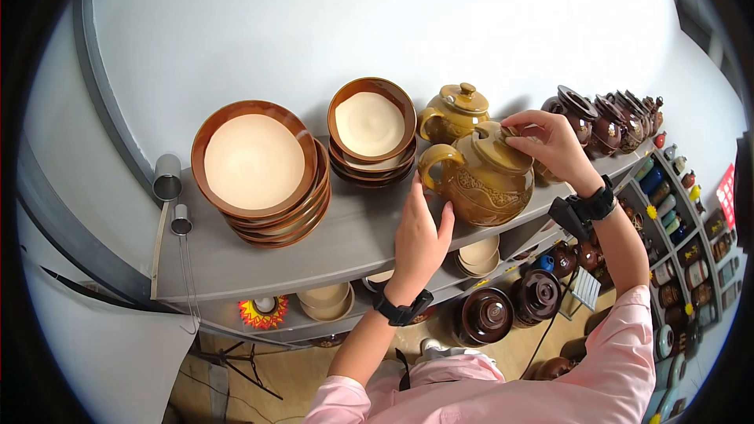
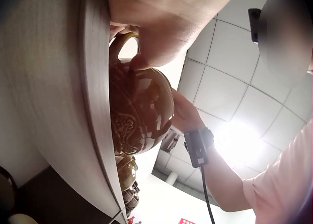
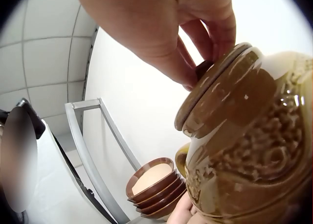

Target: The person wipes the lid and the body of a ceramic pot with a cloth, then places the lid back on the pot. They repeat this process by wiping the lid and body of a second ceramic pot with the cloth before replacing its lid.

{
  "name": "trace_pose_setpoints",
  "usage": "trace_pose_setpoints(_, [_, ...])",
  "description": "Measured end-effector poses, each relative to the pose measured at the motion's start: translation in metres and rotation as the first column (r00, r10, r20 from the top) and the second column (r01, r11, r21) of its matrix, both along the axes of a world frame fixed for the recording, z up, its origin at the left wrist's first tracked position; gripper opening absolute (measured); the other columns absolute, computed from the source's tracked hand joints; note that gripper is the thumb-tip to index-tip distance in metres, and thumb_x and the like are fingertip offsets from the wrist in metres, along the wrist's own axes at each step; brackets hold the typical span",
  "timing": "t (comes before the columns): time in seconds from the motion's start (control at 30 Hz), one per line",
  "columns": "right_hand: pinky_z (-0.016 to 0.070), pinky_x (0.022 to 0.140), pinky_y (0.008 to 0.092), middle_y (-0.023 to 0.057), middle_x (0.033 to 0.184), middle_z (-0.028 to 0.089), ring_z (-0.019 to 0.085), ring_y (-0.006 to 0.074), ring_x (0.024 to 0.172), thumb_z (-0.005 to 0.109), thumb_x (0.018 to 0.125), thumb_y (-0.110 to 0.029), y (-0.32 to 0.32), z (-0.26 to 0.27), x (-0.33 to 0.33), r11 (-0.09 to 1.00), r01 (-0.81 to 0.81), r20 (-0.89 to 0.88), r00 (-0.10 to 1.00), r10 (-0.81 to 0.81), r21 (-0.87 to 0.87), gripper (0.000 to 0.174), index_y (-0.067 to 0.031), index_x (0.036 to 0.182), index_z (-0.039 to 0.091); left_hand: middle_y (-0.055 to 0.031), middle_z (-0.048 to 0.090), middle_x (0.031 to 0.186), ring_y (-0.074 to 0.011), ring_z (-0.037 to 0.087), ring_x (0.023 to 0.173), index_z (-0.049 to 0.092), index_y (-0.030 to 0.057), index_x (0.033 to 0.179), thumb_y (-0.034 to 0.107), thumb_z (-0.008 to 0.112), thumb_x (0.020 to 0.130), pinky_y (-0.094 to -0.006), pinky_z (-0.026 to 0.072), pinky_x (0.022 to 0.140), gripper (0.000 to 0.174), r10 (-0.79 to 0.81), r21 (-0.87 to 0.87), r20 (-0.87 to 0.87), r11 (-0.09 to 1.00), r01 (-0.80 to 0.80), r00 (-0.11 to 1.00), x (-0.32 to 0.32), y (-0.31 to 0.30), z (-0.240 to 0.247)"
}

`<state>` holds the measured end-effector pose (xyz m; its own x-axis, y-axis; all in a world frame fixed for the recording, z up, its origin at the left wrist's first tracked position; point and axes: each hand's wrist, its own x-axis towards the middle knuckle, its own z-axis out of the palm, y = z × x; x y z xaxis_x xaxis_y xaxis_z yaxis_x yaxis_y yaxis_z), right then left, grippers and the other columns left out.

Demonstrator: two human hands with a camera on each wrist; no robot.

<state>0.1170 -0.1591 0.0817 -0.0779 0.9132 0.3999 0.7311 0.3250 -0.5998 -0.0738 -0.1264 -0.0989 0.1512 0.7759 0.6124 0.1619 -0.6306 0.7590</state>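
Observation:
A brown-glazed teapot point(image 1: 488, 188) with a raised pattern on its belly stands at the shelf's front edge. Its lid point(image 3: 213, 87) sits over the mouth. My right hand point(image 1: 550, 141) pinches the lid's knob between thumb and fingers; the knob is mostly hidden in the head view. My left hand point(image 1: 424, 239) is at the pot's side by the looped handle point(image 1: 441, 163), fingers fairly straight and thumb against the body point(image 2: 142, 106). Its fingertips are partly hidden behind the handle in the left wrist view. Just behind stands a similar lidded teapot point(image 1: 459, 114).
Stacks of brown-rimmed bowls point(image 1: 251, 161) and smaller bowls point(image 1: 371, 127) stand to the left on the grey shelf point(image 1: 314, 263). Dark jars point(image 1: 577, 114) line its right end. Metal strainers point(image 1: 181, 220) hang at the left edge. Large lidded jars point(image 1: 483, 316) stand below.

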Motion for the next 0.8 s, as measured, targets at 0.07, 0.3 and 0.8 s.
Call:
trace_pose_setpoints(0.07, [0.0514,0.086,0.028,0.0092,0.098,0.069,0.062,0.0111,0.089,0.067,0.084,-0.005,0.0,0.0,-0.001,1.0,0.001,0.001,1.0,-0.001,0.006,0.025,0.0041,0.107,0.067,-0.0251,0.051,0.126,-0.0367,0.055,0.11,0.026,-0.0053,0.142,0.02,0.058,0.091,-0.0412,0.0474,0.09,0.065,0.001,0.003,0.004,1.0,-0.001,1.0,0.0,0.0,0.0])
trace_pose_setpoints(0.3, [0.0515,0.085,0.0281,0.0096,0.1,0.07,0.063,0.0124,0.089,0.067,0.084,-0.005,0.003,-0.003,0.005,0.999,-0.027,0.019,0.999,0.026,0.033,0.025,0.0036,0.107,0.067,-0.023,0.053,0.122,-0.034,0.057,0.105,0.027,-0.0036,0.142,0.019,0.059,0.09,-0.0407,0.0484,0.086,0.066,0.009,0.008,0.012,1.0,-0.009,1.0,0.0,-0.002,0.003])
trace_pose_setpoints(0.8, [0.0501,0.087,0.0281,0.0087,0.109,0.066,0.061,0.0127,0.1,0.064,0.087,-0.006,-0.028,-0.013,0.038,0.994,-0.005,-0.118,0.993,0.018,0.112,0.027,0.0015,0.113,0.064,-0.0208,0.05,0.122,-0.0289,0.054,0.103,0.028,-0.0041,0.141,0.01,0.063,0.087,-0.0385,0.0464,0.088,0.067,-0.07,0.045,0.113,0.997,0.065,0.991,-0.007,0.006,-0.004])
